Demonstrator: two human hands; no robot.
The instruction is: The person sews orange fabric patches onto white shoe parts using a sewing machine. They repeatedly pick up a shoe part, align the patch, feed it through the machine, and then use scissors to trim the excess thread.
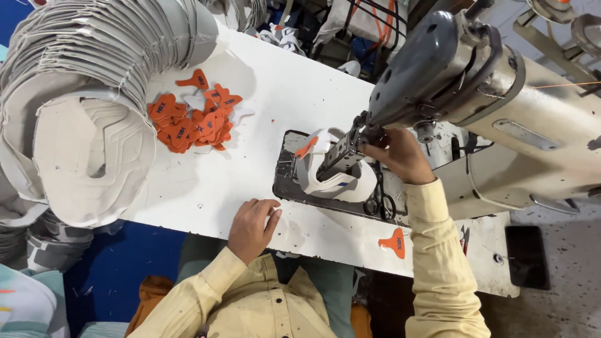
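Two hands work at a sewing machine [476, 81] in the frame's right half. Left hand [251, 226], fingers loosely curled and holding nothing, rests on the white table [206, 188] at centre bottom. Right hand [400, 154] is by the needle, its grip unclear, beside the white shoe piece [341, 181] under the machine head. Orange tabs [191, 122] lie heaped at upper left.

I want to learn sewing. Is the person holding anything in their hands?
The left hand rests on the white table, holding nothing. The right hand reaches to the sewing machine head; its grip cannot be told.

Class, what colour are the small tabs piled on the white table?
Orange tabs, some with dark print; the head view shows them best.
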